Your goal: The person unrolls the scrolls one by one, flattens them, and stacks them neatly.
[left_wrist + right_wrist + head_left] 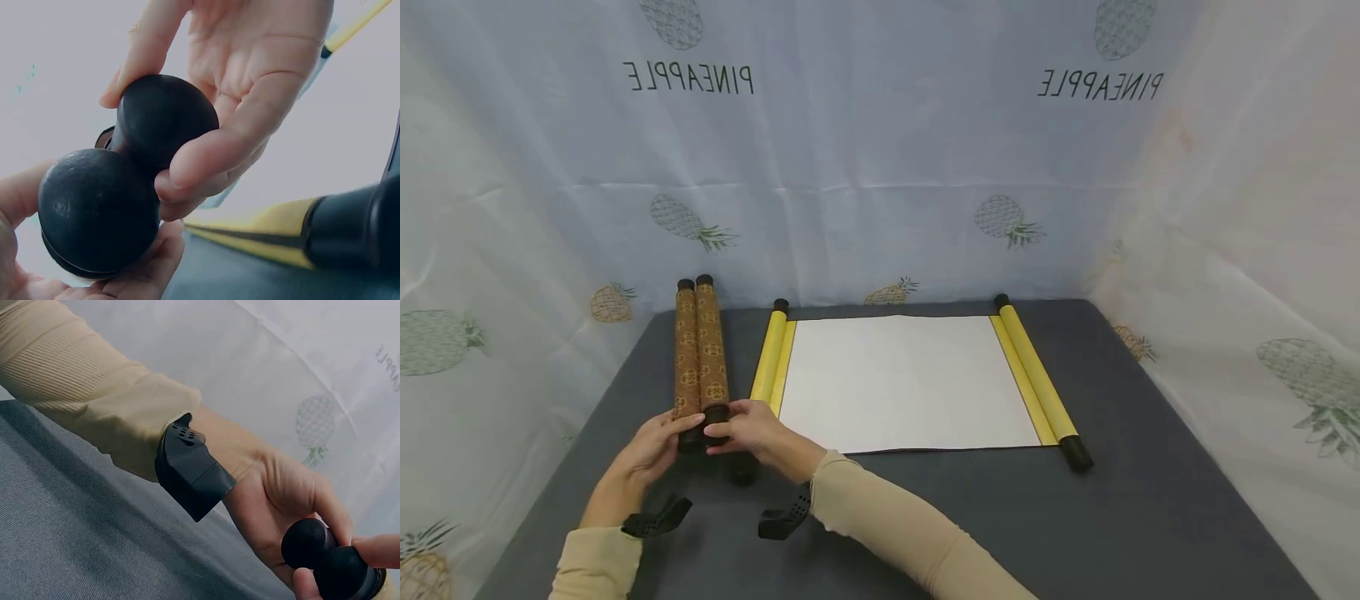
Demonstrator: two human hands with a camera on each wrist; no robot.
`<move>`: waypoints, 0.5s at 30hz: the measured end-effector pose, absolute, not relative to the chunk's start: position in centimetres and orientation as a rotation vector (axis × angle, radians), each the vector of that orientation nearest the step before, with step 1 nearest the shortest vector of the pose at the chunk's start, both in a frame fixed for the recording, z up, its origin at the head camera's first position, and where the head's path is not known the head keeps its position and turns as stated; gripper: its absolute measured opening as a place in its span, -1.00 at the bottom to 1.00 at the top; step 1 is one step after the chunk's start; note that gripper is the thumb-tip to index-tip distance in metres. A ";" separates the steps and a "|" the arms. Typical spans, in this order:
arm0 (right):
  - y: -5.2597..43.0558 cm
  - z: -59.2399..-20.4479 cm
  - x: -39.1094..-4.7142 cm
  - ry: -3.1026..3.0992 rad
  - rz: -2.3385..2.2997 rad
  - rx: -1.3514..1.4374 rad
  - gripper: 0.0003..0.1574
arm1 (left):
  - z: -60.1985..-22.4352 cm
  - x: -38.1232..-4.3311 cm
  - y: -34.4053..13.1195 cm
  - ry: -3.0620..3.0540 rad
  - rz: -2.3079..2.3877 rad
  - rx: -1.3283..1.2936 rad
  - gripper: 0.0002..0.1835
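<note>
Two brown patterned scroll rolls, the left one (687, 350) and the right one (711, 350), lie side by side at the left of the table, close together. My left hand (651, 452) grips the black end knob (100, 212) of the left roll at its near end. Thumb and fingers of my right hand (767, 435) hold the other black knob (162, 119), on the right roll. The two knobs sit against each other in the left wrist view. Whether both rolls belong to one scroll cannot be seen.
Right of my hands an opened scroll with a white sheet (910, 383) lies flat between a left yellow roll (769, 358) and a right yellow roll (1037, 371), both black-ended. The dark grey table (1150, 517) is backed by a pineapple-print curtain (880, 150).
</note>
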State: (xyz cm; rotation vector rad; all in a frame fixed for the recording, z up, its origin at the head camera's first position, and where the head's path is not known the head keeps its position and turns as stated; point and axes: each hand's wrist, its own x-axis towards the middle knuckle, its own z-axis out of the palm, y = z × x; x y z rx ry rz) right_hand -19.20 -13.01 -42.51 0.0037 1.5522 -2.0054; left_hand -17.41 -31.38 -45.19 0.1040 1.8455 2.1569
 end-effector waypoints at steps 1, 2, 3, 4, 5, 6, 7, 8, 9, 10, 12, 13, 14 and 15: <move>-12.7 -42.5 -19.1 1.557 -1.997 -0.013 -0.36 | -45.0 -17.3 -31.0 1.844 2.169 0.092 -0.78; -12.3 -42.5 -19.1 1.564 -1.991 -0.025 -0.35 | -44.6 -17.2 -30.5 1.884 2.150 0.031 -0.76; -11.9 -42.5 -19.1 1.572 -1.985 -0.038 -0.33 | -44.4 -17.2 -30.0 1.887 2.154 0.013 -0.76; -11.5 -42.4 -19.1 1.581 -1.980 -0.049 -0.32 | -44.2 -17.1 -29.6 1.891 2.153 0.000 -0.74; -11.1 -42.4 -19.1 1.592 -1.974 -0.064 -0.30 | -43.9 -17.2 -29.1 1.890 2.157 -0.014 -0.67; -10.7 -42.4 -19.1 1.604 -1.967 -0.085 -0.30 | -43.7 -17.2 -28.7 1.900 2.140 -0.015 -0.58; -10.2 -42.4 -19.2 1.614 -1.961 -0.107 -0.29 | -43.5 -17.3 -28.4 1.915 2.125 -0.015 -0.48; -9.8 -42.4 -19.2 1.627 -1.955 -0.131 -0.29 | -43.3 -17.4 -28.0 1.935 2.102 -0.011 -0.39; -9.3 -42.4 -19.2 1.641 -1.946 -0.159 -0.28 | -43.1 -17.5 -27.7 1.956 2.078 0.002 -0.32; -8.8 -42.4 -19.3 1.665 -1.933 -0.187 -0.27 | -43.0 -17.6 -27.3 1.983 2.053 0.021 -0.27; -7.8 -42.4 -19.3 1.710 -1.908 -0.238 -0.27 | -42.6 -17.7 -26.7 2.029 2.011 0.062 -0.24; -7.3 -42.4 -19.3 1.730 -1.896 -0.259 -0.27 | -42.4 -17.8 -26.3 2.048 1.996 0.085 -0.27; -6.8 -42.3 -19.2 1.747 -1.886 -0.282 -0.26 | -42.3 -17.8 -26.0 2.065 1.979 0.115 -0.28; -6.4 -42.3 -19.2 1.754 -1.884 -0.296 -0.26 | -42.1 -17.8 -25.6 2.077 1.968 0.144 -0.28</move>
